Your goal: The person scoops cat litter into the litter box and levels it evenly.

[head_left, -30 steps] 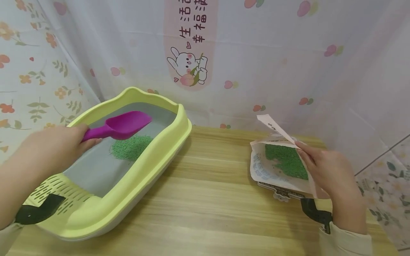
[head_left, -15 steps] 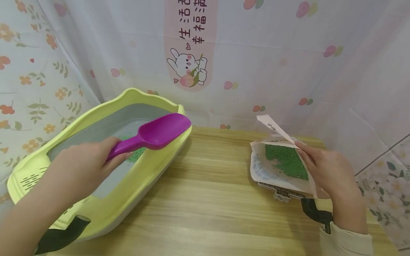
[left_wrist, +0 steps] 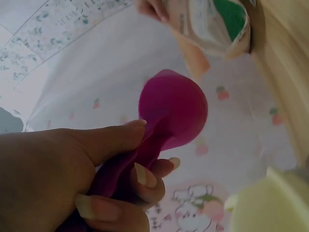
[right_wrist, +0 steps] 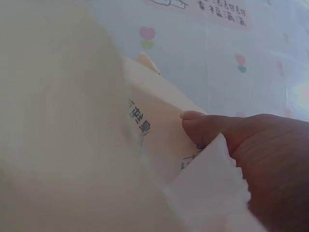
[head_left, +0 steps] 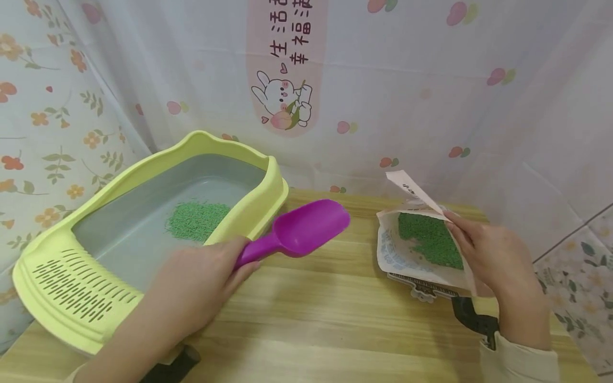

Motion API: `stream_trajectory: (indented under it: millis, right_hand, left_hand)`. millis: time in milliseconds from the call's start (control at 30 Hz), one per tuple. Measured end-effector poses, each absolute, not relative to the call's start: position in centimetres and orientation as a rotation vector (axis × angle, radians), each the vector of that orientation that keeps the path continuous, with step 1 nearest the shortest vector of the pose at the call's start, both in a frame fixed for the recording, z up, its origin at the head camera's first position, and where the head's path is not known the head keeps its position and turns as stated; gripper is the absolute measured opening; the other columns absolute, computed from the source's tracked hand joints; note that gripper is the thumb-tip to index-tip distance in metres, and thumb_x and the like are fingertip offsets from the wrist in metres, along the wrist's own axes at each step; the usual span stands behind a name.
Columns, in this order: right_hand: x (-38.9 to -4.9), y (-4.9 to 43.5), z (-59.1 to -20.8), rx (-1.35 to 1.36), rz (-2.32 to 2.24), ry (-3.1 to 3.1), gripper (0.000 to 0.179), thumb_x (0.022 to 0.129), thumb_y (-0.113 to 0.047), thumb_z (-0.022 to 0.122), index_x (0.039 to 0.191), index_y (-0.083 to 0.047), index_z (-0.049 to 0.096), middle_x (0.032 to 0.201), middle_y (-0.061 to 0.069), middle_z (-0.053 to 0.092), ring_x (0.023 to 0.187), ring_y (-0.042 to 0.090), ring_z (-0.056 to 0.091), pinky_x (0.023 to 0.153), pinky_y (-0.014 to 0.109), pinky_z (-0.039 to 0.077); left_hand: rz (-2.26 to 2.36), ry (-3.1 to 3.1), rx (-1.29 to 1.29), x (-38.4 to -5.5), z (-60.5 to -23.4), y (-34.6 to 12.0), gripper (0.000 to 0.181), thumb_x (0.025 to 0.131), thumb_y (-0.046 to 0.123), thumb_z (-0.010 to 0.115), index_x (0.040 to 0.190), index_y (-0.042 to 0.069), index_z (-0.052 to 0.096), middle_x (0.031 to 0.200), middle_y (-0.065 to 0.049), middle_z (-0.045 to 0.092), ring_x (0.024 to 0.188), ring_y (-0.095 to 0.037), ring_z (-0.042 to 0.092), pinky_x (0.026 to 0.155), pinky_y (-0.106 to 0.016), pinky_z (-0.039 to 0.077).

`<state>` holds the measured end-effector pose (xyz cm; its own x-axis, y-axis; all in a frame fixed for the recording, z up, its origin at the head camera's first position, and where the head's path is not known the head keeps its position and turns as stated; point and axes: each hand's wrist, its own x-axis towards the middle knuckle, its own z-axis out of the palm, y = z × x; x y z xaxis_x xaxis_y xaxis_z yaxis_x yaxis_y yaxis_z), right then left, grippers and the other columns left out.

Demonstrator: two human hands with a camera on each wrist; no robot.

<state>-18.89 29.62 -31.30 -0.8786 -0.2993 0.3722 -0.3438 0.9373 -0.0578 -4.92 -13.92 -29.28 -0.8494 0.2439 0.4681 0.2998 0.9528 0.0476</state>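
Observation:
With fingers curled round its handle, my left hand (head_left: 196,284) holds a purple scoop (head_left: 313,226) over the table, right of the litter box. The scoop's bowl faces up and looks empty; the left wrist view shows the scoop (left_wrist: 176,106) from its handle end. At the right, my right hand (head_left: 495,258) pinches the top edge of a paper bag (head_left: 390,252) whose mouth gapes toward the left. Green pellets (head_left: 433,242) lie inside it. In the right wrist view, the thumb (right_wrist: 207,126) presses on the bag's printed paper (right_wrist: 164,150); the other fingers are hidden.
A yellow-rimmed litter box (head_left: 274,183) with a grey basin stands at the left, a patch of green pellets (head_left: 197,221) on its floor. Both it and the bag rest on a wooden table (head_left: 306,324). A printed curtain (head_left: 364,80) hangs behind.
My left hand has carried the scoop from above the litter box rightward and nearer, out past the rim and over the table. My right hand and the bag have stayed in place.

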Motion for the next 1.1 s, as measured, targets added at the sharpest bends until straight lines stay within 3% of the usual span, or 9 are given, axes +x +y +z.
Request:
stream_trajectory:
  millis: [133, 333, 567, 667, 800, 967, 1100]
  right_hand:
    - [-19.0, 29.6, -31.2, 0.485, 0.171, -2.691, 0.036, 0.106, -0.029, 0.054, 0.137, -0.013, 0.063, 0.074, 0.015, 0.068, 0.057, 0.021, 0.047, 0.052, 0.035, 0.033]
    - [-18.7, 29.8, -31.2, 0.470, 0.140, -2.732, 0.038, 0.107, -0.031, 0.050, 0.139, -0.013, 0.061, 0.055, 0.001, 0.044, 0.053, 0.018, 0.038, 0.053, 0.033, 0.029]
    - [-19.0, 29.4, -31.1, 0.503, 0.129, -2.704, 0.035, 0.106, -0.029, 0.053, 0.135, -0.012, 0.064, 0.055, 0.004, 0.050, 0.055, 0.024, 0.047, 0.051, 0.038, 0.034]
    - [-18.9, 29.3, -31.0, 0.500, 0.128, -2.720, 0.036, 0.106, -0.028, 0.053, 0.135, -0.011, 0.064, 0.054, 0.002, 0.047, 0.056, 0.022, 0.045, 0.052, 0.035, 0.032]
    - [-18.9, 29.0, -31.0, 0.509, 0.135, -2.732, 0.036, 0.106, -0.028, 0.053, 0.137, -0.012, 0.062, 0.054, 0.002, 0.045, 0.054, 0.020, 0.041, 0.051, 0.033, 0.028]
    - [-19.0, 28.8, -31.0, 0.498, 0.127, -2.766, 0.037, 0.106, -0.028, 0.053, 0.139, -0.012, 0.060, 0.056, 0.005, 0.050, 0.054, 0.021, 0.043, 0.050, 0.035, 0.030]
    - [-19.0, 29.1, -31.1, 0.512, 0.123, -2.732, 0.036, 0.104, -0.023, 0.056, 0.137, -0.011, 0.062, 0.056, 0.006, 0.054, 0.054, 0.023, 0.046, 0.050, 0.037, 0.033]
  left_hand:
    - [-0.239, -2.633, -0.464, -5.7, -31.1, -11.7, 0.030, 0.093, 0.044, 0.070, 0.083, 0.021, 0.053, 0.059, 0.012, 0.034, 0.050, -0.004, 0.031, 0.046, -0.022, 0.027]
    - [-0.392, -2.726, -0.597, -8.4, -34.4, -8.6, 0.030, 0.097, 0.042, 0.066, 0.080, 0.020, 0.054, 0.059, 0.011, 0.035, 0.050, -0.005, 0.034, 0.045, -0.022, 0.029]
    - [-0.642, -2.950, -0.604, -12.2, -35.8, -6.0, 0.033, 0.100, 0.044, 0.060, 0.081, 0.017, 0.055, 0.061, 0.008, 0.038, 0.054, -0.009, 0.039, 0.050, -0.025, 0.033]
    - [-0.673, -2.988, -0.613, -13.6, -36.0, -4.9, 0.031, 0.100, 0.045, 0.060, 0.103, 0.014, 0.064, 0.068, 0.006, 0.050, 0.058, -0.010, 0.045, 0.052, -0.024, 0.036]
    - [-0.671, -2.992, -0.618, -15.0, -36.2, -3.8, 0.039, 0.100, 0.044, 0.062, 0.128, 0.018, 0.061, 0.082, 0.006, 0.063, 0.066, -0.010, 0.055, 0.055, -0.024, 0.041]
    - [-0.649, -2.982, -0.641, -15.9, -36.6, -2.9, 0.027, 0.098, 0.041, 0.065, 0.118, 0.023, 0.069, 0.079, 0.010, 0.061, 0.067, -0.009, 0.053, 0.058, -0.024, 0.040]
    - [-0.610, -2.983, -0.698, -16.4, -36.5, -2.2, 0.015, 0.098, 0.039, 0.066, 0.100, 0.025, 0.069, 0.070, 0.010, 0.052, 0.062, -0.007, 0.046, 0.056, -0.023, 0.035]
